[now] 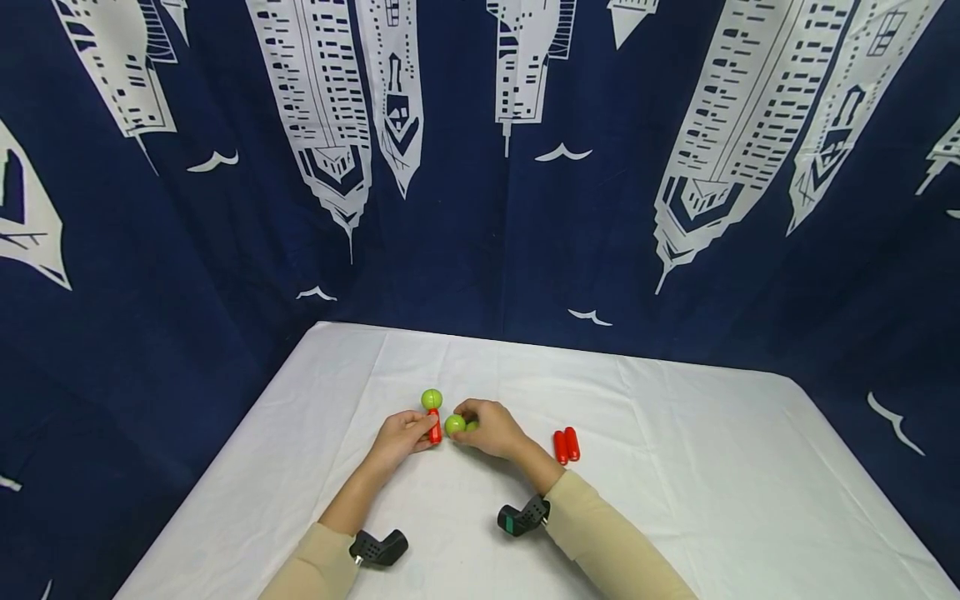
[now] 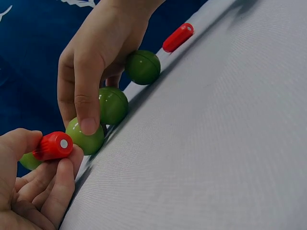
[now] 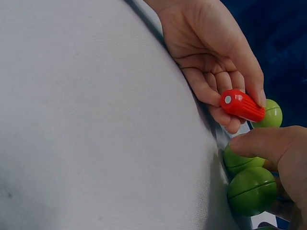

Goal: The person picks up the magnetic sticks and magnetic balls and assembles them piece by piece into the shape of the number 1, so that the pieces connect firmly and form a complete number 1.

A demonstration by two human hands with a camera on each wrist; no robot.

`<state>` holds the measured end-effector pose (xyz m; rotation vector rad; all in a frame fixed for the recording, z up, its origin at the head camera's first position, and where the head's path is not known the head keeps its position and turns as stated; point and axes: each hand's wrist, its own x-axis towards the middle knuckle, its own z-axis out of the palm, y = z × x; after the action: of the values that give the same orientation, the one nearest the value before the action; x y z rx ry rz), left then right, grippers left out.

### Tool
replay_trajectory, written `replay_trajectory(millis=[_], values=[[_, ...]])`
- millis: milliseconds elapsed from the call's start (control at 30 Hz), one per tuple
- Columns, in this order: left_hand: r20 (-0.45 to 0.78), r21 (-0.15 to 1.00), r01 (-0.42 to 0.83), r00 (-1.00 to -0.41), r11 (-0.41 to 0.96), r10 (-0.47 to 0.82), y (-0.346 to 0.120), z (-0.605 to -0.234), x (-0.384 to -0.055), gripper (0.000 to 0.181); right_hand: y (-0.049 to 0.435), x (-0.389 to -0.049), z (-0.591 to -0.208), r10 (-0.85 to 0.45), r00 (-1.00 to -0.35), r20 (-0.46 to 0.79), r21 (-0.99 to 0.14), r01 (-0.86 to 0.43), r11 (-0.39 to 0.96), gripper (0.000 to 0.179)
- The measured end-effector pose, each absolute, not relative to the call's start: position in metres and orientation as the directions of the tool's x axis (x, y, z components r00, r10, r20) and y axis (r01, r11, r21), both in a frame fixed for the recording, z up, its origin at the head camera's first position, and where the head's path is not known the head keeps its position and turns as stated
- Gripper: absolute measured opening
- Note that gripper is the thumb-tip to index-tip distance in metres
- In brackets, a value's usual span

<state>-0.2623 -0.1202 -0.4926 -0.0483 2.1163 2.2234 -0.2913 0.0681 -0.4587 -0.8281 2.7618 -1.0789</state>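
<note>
My left hand pinches a short red ribbed rod between thumb and fingers; a pale round disc shows on its near end. At the rod's far end sits a green ball, touching it. Just to the right, my right hand holds another green ball between thumb and finger, close to the rod but apart from it in the head view. A further green ball lies beneath that hand, and one more green ball rests beyond it on the cloth.
Two red rods lie side by side on the white-clothed table, right of my right hand. A dark blue curtain with white building prints hangs behind the table. Black wrist cameras are strapped on both arms.
</note>
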Motion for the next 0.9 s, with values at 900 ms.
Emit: replay_trajectory(millis=[900], values=[[-0.074, 0.997, -0.075, -0.997, -0.034, 0.026, -0.120, -0.490, -0.261, 0.018, 0.081, -0.285, -0.441, -0.441, -0.879, 0.182, -0.768, -0.408, 0.495, 0.032]])
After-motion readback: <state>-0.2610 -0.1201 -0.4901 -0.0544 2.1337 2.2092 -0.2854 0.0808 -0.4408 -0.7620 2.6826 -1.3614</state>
